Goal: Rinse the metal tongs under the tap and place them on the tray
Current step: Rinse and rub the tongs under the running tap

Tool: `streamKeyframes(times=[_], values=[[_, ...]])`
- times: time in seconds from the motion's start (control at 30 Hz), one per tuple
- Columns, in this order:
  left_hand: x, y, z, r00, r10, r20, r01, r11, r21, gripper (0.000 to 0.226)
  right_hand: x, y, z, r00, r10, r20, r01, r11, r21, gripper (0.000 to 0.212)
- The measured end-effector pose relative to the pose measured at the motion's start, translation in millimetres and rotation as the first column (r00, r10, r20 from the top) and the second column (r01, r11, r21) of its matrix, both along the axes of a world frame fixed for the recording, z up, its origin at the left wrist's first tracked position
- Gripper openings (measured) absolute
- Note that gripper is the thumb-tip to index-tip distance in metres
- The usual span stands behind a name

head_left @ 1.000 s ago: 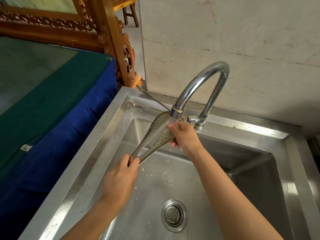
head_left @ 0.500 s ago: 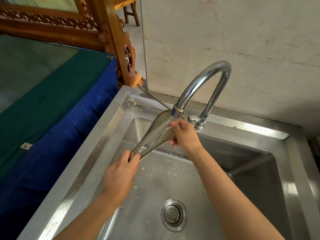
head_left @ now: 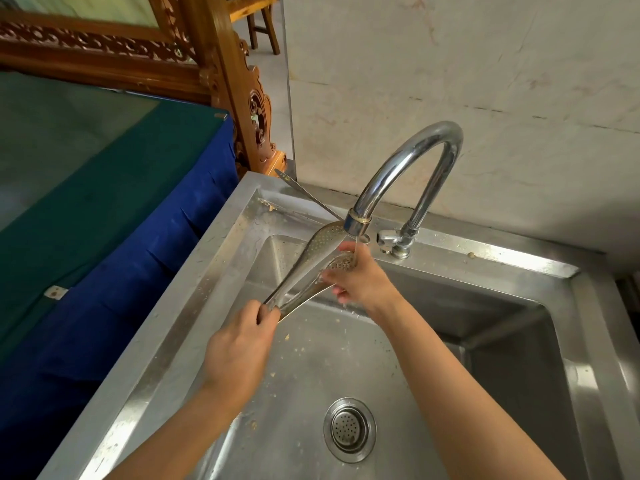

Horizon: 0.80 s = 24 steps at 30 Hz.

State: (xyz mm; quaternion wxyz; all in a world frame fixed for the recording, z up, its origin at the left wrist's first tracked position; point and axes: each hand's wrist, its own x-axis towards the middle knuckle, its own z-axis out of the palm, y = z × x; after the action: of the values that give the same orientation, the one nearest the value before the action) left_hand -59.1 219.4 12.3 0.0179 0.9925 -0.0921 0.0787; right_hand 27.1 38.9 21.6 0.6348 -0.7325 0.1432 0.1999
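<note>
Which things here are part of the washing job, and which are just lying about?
In use: metal tongs, tap, sink, left hand, right hand.
Lying about: utensil on the sink rim, blue cloth, carved wooden frame.

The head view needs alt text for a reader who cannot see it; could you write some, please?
Two hands rinse metal tongs under a running tap above a steel sink: the left hand grips the handle end, the right hand rubs one perforated tip.
</note>
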Motion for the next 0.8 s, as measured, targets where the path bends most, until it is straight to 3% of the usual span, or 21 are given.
streamKeyframes(times=[0.03, 0.13, 0.2, 0.33, 0.43, 0.5, 0.6, 0.7, 0.8], values=[[-1, 0, -2, 1.0, 0.003, 0.001, -0.003, 1.0, -0.001, 0.036, -1, 2, -1, 1.0, 0.014, 0.002, -0.015, 1.0, 0.015, 0.037], [-3, -3, -3, 1.0, -0.006, -0.005, 0.005, 1.0, -0.02, 0.038, 1, 4, -3, 0.977, -0.14, 0.158, 0.162, 0.978, -0.135, 0.017], [-2, -7, 0, 1.0, -0.024, 0.008, 0.024, 1.0, -0.004, 0.041, 2, 0, -6, 0.955, -0.2, 0.219, 0.247, 0.946, -0.212, 0.027], [-1, -11, 4, 0.999, -0.039, 0.0, 0.038, 0.997, 0.065, 0.045, -1, -11, -6, 0.957, -0.261, 0.123, 0.275, 0.954, -0.116, 0.041], [-3, -8, 1, 0.999, -0.026, -0.032, 0.029, 0.994, 0.101, 0.047, -2, -21, -1, 0.957, -0.209, 0.201, 0.264, 0.916, -0.303, 0.047], [-2, -7, 0, 0.999, -0.025, -0.046, 0.031, 0.992, 0.121, 0.047, -6, -23, 0, 0.917, -0.085, 0.389, 0.291, 0.81, -0.509, 0.045], [2, -12, 6, 0.996, -0.068, -0.05, 0.075, 0.985, 0.154, 0.044, -21, -16, 2, 0.742, 0.275, 0.612, 0.319, 0.658, -0.682, 0.034], [8, -18, 14, 0.992, -0.118, -0.055, 0.126, 0.974, 0.186, 0.041, -27, -13, 1, 0.644, 0.624, 0.442, 0.086, 0.515, -0.853, 0.042], [13, -18, 17, 0.989, -0.14, -0.047, 0.147, 0.972, 0.184, 0.04, -31, -14, 1, 0.554, 0.754, 0.354, -0.014, 0.434, -0.901, 0.049]])
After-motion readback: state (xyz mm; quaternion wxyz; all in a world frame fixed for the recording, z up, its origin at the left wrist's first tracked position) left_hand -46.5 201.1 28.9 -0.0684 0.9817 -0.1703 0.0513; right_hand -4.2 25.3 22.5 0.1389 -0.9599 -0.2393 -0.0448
